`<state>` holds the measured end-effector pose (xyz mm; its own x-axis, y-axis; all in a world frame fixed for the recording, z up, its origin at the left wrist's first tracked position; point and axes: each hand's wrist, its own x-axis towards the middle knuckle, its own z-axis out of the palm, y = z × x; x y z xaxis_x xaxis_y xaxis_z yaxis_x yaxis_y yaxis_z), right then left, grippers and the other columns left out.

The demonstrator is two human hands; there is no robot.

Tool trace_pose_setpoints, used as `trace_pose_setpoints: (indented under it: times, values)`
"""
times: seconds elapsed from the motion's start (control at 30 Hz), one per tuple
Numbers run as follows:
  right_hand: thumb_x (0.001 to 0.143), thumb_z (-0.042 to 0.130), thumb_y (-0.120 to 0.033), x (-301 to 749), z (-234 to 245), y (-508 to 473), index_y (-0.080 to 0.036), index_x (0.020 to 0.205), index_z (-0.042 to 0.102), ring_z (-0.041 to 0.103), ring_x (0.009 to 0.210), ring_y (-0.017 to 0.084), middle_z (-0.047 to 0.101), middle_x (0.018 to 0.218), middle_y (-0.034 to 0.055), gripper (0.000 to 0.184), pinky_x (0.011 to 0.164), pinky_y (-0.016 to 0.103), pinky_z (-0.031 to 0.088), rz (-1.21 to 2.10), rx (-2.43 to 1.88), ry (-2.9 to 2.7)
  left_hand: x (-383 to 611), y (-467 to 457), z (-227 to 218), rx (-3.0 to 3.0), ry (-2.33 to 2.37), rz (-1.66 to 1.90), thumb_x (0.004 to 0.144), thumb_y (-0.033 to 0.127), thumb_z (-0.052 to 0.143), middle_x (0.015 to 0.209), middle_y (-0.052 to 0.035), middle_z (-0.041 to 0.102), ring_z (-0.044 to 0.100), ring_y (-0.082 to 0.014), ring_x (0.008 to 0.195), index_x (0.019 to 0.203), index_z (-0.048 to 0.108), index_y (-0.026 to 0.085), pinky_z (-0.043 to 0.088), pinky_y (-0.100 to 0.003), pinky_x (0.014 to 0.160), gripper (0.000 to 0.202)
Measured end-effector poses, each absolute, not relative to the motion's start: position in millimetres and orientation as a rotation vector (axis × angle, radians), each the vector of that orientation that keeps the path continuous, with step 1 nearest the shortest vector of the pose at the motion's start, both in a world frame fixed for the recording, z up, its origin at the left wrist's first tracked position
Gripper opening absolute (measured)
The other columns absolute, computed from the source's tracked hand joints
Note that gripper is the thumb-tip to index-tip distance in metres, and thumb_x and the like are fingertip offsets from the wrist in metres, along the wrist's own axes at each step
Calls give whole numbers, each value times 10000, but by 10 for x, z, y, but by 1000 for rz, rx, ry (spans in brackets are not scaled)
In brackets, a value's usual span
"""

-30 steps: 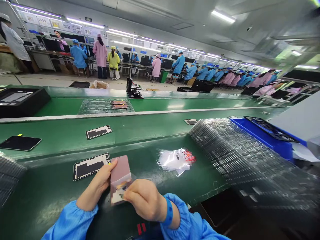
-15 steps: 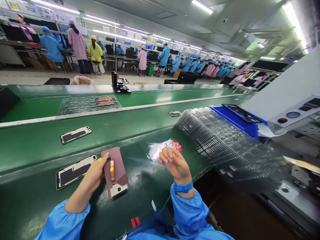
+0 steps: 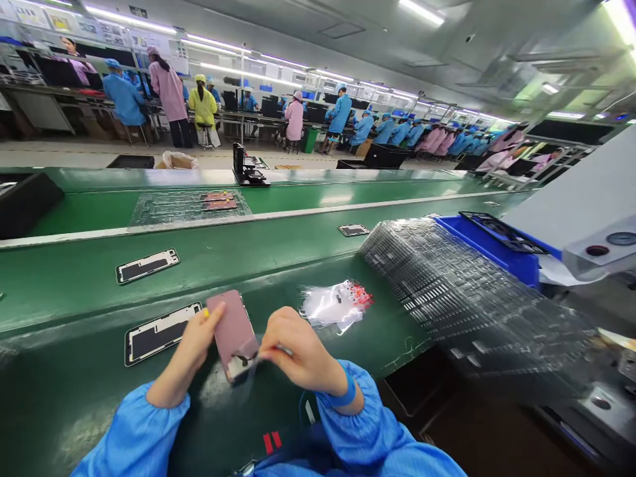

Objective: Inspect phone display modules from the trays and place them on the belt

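Note:
My left hand (image 3: 196,344) grips the left edge of a pinkish-brown phone screen panel (image 3: 232,331), held tilted just above the dark green bench. My right hand (image 3: 293,351) is closed in a pinch at the panel's lower right corner, on a thin clear film strip (image 3: 251,371) that I can barely make out. A phone frame (image 3: 161,332) lies flat left of my left hand. A heap of peeled clear films with red tabs (image 3: 336,303) lies beyond my right hand.
Another phone frame (image 3: 147,265) and a small dark part (image 3: 354,230) lie on the green conveyor belt. Stacked clear trays (image 3: 462,285) and a blue bin (image 3: 497,252) stand at right beside a grey machine (image 3: 586,218). Workers in blue, pink and yellow coats stand along far benches.
My right hand came back from the film heap to the panel's lower corner and pinched there. The panel is turned, so its orange flex cable no longer shows.

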<state>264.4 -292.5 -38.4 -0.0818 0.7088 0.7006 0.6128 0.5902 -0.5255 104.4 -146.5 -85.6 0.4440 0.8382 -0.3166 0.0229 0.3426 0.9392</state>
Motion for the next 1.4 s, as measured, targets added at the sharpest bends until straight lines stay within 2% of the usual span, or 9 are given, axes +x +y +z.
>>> trace_pose_setpoints:
  times: [0.17,0.33,0.47,0.67,0.77,0.9,1.0,1.17,1.4]
  values:
    - [988,593,-318,2728,-184,-3423,-231,883,660,614,686,185,688,693,11,151,740,383,500,109,-878,-1547,810,-1030,-782,918,1138,903,692,431,809,590,26,662,594,-128,485,783,628,163,507,-219,477,336]
    - [918,655,-337,3366,-466,-3352,-233,912,693,666,778,210,708,812,25,110,759,367,520,-151,-1451,-861,657,-965,-626,809,1151,914,878,220,630,628,13,693,643,-140,483,823,641,159,564,-237,459,83]
    - [856,621,-328,3990,-894,-3063,-175,1259,605,656,847,224,696,882,50,431,857,401,517,-94,-1878,-550,643,-1036,-492,738,1115,854,924,91,519,668,21,726,681,-145,500,879,668,171,593,-249,445,176]
    - [822,608,-230,4132,-1181,-2963,-135,1120,659,327,1377,411,519,1378,246,317,1091,634,230,-8,-2032,-479,696,-1190,-343,666,984,796,932,49,509,777,-27,765,720,-158,599,926,700,149,630,-263,518,216]
    - [882,607,-388,3890,-1127,-2834,-167,1212,612,258,1440,391,394,1518,217,397,1098,596,281,179,-1942,-626,755,-1235,-358,702,919,733,914,86,574,825,-52,768,726,-171,649,963,699,144,633,-285,567,146]
    - [860,356,-841,3246,-1075,-2539,-182,874,683,659,1036,339,700,1101,192,735,827,481,540,684,-1671,-946,894,-1359,-423,916,765,624,848,288,724,823,-51,755,710,-157,705,896,696,157,600,-257,656,143]
    - [729,80,-984,2720,-1122,-2389,-159,988,707,700,815,284,730,968,173,1068,682,439,567,1325,-1160,-976,1044,-1446,-465,1079,677,579,800,492,745,808,-78,752,695,-181,725,869,724,146,573,-272,683,353]
    - [817,517,-817,2444,-1219,-2334,-183,1209,664,607,699,169,729,1112,141,759,559,291,509,1734,-424,-449,1043,-869,-493,1331,787,655,724,463,809,985,-131,770,699,-291,978,926,764,141,554,-337,818,383]
    - [816,666,-635,2681,-1299,-2297,-200,1140,720,680,787,179,765,1057,91,545,584,272,552,1614,-461,-243,-176,630,-402,1553,1361,1103,644,237,820,1163,-71,679,335,-297,1464,826,586,161,423,-221,985,306]
